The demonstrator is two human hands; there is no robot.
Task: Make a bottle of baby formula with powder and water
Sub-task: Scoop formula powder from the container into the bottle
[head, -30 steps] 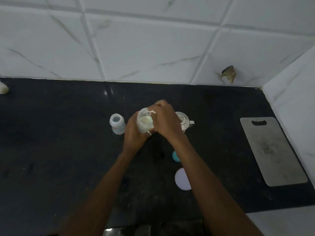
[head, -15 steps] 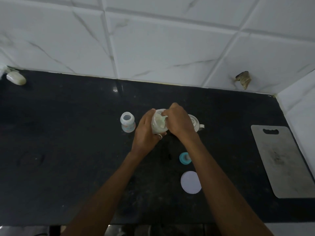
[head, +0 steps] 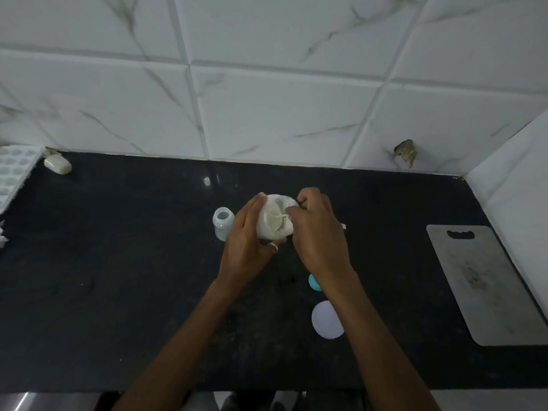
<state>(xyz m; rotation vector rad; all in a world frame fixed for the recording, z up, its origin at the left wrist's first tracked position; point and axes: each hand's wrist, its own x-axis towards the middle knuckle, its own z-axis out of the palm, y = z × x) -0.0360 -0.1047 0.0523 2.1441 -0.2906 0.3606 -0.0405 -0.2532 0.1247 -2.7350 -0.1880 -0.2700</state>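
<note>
Far left edge: dimpled white tray (head: 13, 173), with a pale soap-like bar (head: 57, 165) just beside it, both at the back of the black countertop (head: 118, 262).

Centre-left: baby bottle (head: 223, 223) stands upright on the counter, mouth open, no top on it. It is just left of the left hand (head: 246, 250).

Left hand is wrapped round the powder container (head: 272, 229) and grips it. The container is tilted with its mouth toward the camera, and pale powder shows inside.

Right hand (head: 320, 235): fingers curled, pinching the thin white handle of a scoop (head: 281, 216) that reaches into the container mouth. Can't make out the scoop bowl.

By the right wrist: teal bottle ring (head: 312, 282) on the counter, partly hidden by the wrist. White round lid (head: 327, 320) lies flat near it, toward the front edge.

Far right: grey cutting board (head: 486, 286) lies flat by the side wall, well apart from both hands.
</note>
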